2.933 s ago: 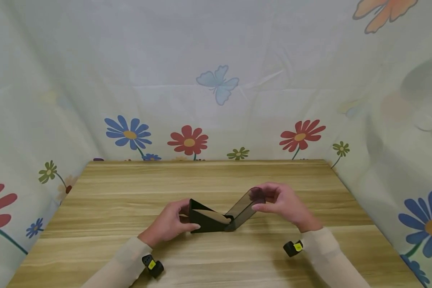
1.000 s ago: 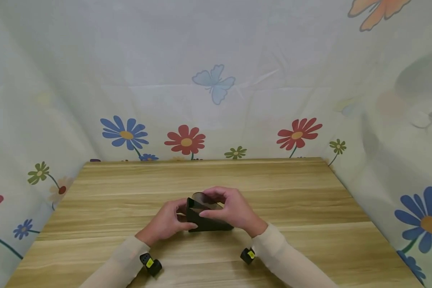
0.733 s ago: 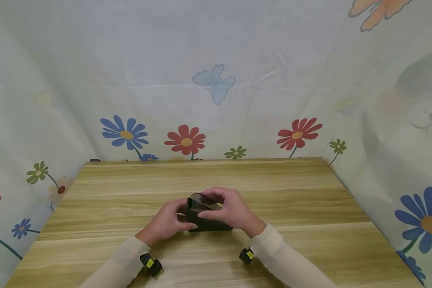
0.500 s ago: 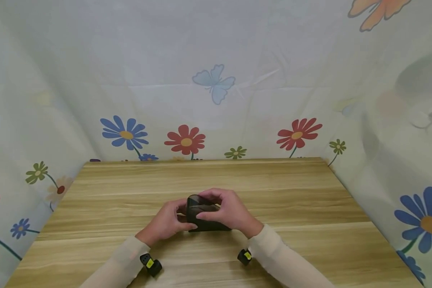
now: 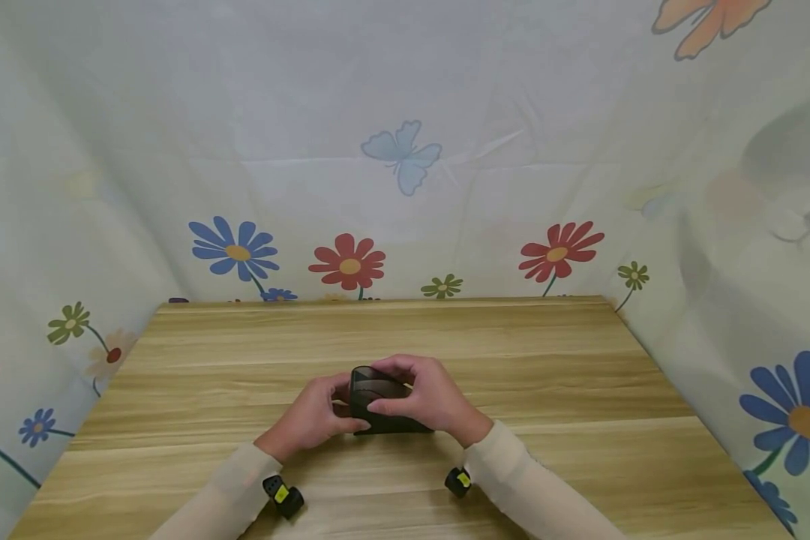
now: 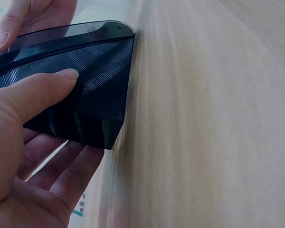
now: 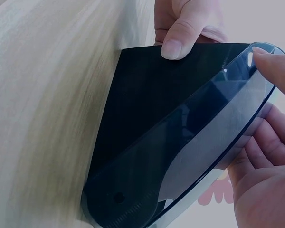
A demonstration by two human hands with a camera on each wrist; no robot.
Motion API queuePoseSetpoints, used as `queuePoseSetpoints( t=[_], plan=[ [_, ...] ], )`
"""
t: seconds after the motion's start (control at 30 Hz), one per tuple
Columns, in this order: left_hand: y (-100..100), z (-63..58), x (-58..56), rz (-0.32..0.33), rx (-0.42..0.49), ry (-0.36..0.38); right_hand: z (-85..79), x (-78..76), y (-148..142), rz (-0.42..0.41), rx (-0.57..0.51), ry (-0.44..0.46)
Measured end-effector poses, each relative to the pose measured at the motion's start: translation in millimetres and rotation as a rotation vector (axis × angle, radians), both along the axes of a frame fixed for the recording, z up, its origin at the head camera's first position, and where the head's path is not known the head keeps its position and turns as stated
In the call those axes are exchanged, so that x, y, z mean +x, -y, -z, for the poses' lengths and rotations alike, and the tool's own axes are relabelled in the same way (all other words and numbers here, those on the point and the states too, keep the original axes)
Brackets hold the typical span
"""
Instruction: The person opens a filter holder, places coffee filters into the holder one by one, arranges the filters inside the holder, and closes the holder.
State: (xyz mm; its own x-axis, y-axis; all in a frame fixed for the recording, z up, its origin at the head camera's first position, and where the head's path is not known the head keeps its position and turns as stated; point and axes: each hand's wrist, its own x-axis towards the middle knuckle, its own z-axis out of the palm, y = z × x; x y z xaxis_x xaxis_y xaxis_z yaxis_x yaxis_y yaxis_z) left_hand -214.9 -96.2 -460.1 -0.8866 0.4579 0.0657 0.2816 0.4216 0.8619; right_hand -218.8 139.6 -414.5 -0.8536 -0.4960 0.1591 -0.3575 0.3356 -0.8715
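Observation:
A black wedge-shaped box (image 5: 391, 422) with a smoky see-through hinged lid (image 5: 376, 385) stands on the wooden table. My left hand (image 5: 308, 418) grips its tall left end, thumb on the ribbed near side (image 6: 102, 90) and fingers around the end. From the right, my right hand (image 5: 435, 394) pinches the lid between thumb and fingers. In the right wrist view the lid (image 7: 199, 128) lies down over the box's sloped top, overlapping its sides. A pale surface shows through the lid. Part of the box's right end is hidden behind my right hand in the head view.
The wooden table (image 5: 243, 352) runs back to a hanging cloth (image 5: 297, 135) printed with flowers and butterflies. Each sleeve cuff carries a small black camera; the left camera (image 5: 283, 497) and right camera (image 5: 457, 481) sit near the wrists.
My right hand has swung the lid from open on the right, over leftward and down onto the box. In the last second it has sunk slightly. My left hand has stayed on the box.

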Motion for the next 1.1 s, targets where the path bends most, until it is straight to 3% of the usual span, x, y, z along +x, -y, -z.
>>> queuePoseSetpoints(
  t=[1.1],
  plan=[
    [-2.4, 3.2, -0.2, 0.015, -0.020, 0.003, 7.0, -4.6, -8.7, -0.066, 0.064, 0.008]
  ],
)
